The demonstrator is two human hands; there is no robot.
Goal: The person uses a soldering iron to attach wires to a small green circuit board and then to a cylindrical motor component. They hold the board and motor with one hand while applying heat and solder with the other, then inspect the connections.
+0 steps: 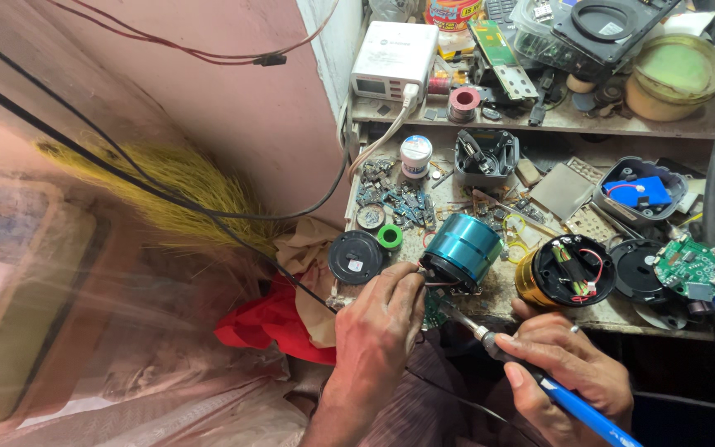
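My left hand [378, 319] grips the open base of a teal cylindrical speaker shell [463, 248] tilted on its side at the bench's front edge. A small green circuit board [434, 310] hangs below it on thin wires. My right hand [568, 364] holds a blue-handled soldering iron [564, 397], its metal tip reaching up-left to the wires under the shell. Right beside it stands a gold cylindrical shell [568, 273], open, with red and black wires and a battery inside.
The cluttered bench [498, 302] carries a black round cap [356, 257], green tape roll [389, 237], black discs, a green round board [690, 266], a blue part in a grey tray [640, 192]. A shelf holds a white charger box [395, 58]. Red cloth lies at left.
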